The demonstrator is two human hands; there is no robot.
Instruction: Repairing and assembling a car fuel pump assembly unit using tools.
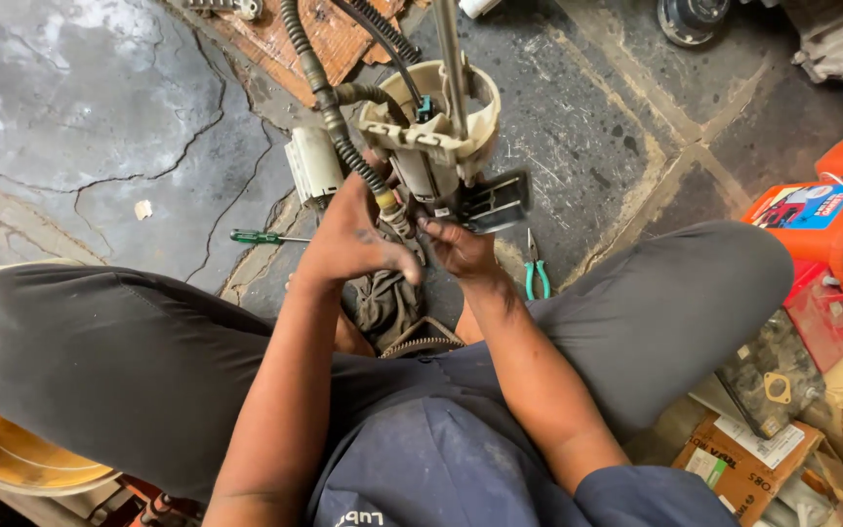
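Observation:
A cream plastic pump housing (431, 122) with a metal rod, a black bracket and black corrugated hoses (329, 102) is held up between my knees. My left hand (348, 239) wraps around the hose end with its brass fitting just below the housing. My right hand (456, 249) grips the underside of the housing beside the black bracket (493, 202). Both hands are dirty and touch the assembly close together.
On the cracked concrete floor lie a green-handled screwdriver (258, 236) to the left and green-handled pliers (537, 273) to the right. An orange and blue toolbox (831, 220) and cardboard boxes (743, 459) crowd the right side. A yellow basin (2, 449) sits at lower left.

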